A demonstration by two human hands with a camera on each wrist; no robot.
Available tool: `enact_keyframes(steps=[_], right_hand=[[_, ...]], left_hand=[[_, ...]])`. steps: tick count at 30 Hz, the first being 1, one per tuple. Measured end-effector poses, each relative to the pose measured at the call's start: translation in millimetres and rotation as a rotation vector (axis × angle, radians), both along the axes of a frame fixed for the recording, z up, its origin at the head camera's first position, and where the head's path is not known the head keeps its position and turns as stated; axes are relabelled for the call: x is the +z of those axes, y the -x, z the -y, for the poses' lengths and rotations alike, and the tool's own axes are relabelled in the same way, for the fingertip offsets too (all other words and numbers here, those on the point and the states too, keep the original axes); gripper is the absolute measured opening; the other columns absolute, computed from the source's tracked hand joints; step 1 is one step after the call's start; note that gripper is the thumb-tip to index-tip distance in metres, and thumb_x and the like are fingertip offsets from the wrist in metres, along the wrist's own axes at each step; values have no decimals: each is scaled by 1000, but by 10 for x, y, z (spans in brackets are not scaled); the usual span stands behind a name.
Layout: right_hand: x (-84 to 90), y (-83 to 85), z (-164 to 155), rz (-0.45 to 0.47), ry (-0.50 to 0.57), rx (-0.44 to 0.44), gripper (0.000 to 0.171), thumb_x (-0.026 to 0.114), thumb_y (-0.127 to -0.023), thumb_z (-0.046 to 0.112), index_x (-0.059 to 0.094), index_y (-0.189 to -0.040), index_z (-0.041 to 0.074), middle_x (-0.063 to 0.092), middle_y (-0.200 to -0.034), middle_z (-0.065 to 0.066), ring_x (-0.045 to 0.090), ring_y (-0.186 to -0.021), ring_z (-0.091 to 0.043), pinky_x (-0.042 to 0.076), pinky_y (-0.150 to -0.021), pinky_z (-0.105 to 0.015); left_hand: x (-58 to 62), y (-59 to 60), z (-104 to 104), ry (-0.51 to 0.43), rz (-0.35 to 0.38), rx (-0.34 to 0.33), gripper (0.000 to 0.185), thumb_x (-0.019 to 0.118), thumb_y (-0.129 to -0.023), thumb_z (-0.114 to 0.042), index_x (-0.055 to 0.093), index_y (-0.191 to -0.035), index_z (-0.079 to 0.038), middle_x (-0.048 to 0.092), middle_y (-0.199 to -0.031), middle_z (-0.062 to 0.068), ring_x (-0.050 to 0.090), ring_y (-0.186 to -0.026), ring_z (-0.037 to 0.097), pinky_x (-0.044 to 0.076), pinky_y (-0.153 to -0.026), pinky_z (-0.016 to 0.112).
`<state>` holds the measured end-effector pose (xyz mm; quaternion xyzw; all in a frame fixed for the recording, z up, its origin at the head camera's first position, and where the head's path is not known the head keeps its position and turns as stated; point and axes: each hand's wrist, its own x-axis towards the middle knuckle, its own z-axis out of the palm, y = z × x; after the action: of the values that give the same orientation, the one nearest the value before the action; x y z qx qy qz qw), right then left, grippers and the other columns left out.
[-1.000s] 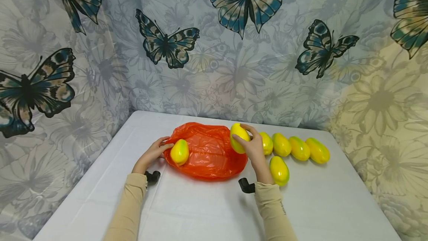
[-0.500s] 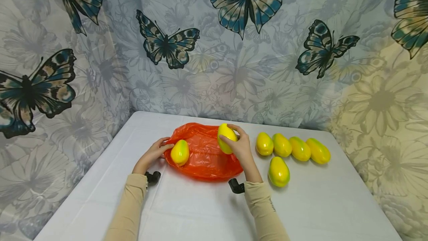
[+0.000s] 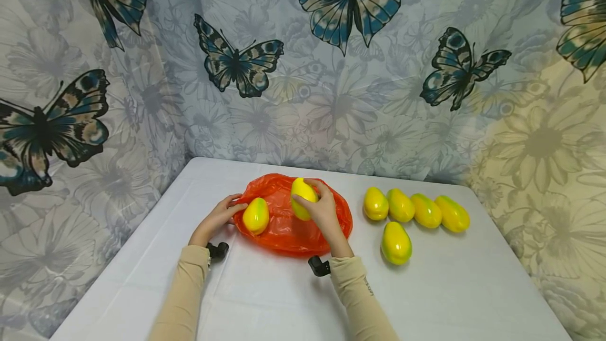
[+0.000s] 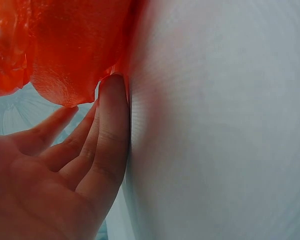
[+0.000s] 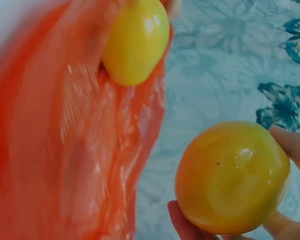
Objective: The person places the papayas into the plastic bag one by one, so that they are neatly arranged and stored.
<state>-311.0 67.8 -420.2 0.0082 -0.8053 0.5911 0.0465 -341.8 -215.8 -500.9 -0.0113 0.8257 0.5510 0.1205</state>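
A crumpled orange plastic bag (image 3: 284, 230) lies on the white table (image 3: 265, 299). My right hand (image 3: 325, 214) grips a yellow mango (image 3: 303, 197) and holds it over the middle of the bag; the right wrist view shows the same mango (image 5: 232, 177) between fingers and thumb. A second yellow-green mango (image 3: 256, 216) sits at the bag's left end. My left hand (image 3: 219, 218) stands on its edge beside it, fingers nearly straight. In the left wrist view its fingertips (image 4: 112, 90) touch the bag's edge (image 4: 75, 45).
Several more mangoes lie to the right of the bag: a row (image 3: 413, 208) and one in front (image 3: 395, 242). A butterfly-print curtain (image 3: 331, 67) closes off the back and both sides. Bare tabletop lies in front of the bag.
My right hand has carried its mango leftward, from beside the row of mangoes to over the bag's middle. The left hand and the mango by it have stayed put.
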Motion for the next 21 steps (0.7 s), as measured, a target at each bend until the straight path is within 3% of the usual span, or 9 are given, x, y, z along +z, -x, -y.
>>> enact_keyframes(steps=[21], right_hand=[[-257,-52,380,60,-22,43,50,79,-81,27,62,-127,16,51,-138,-13,52,-117,-32,50,-95,-49]], left_hand=[[6,-4,24,-8,-10,-9,73,55,-97,-45,26,-153,-8,34,-154,25,54,-122,32,51,-76,25]])
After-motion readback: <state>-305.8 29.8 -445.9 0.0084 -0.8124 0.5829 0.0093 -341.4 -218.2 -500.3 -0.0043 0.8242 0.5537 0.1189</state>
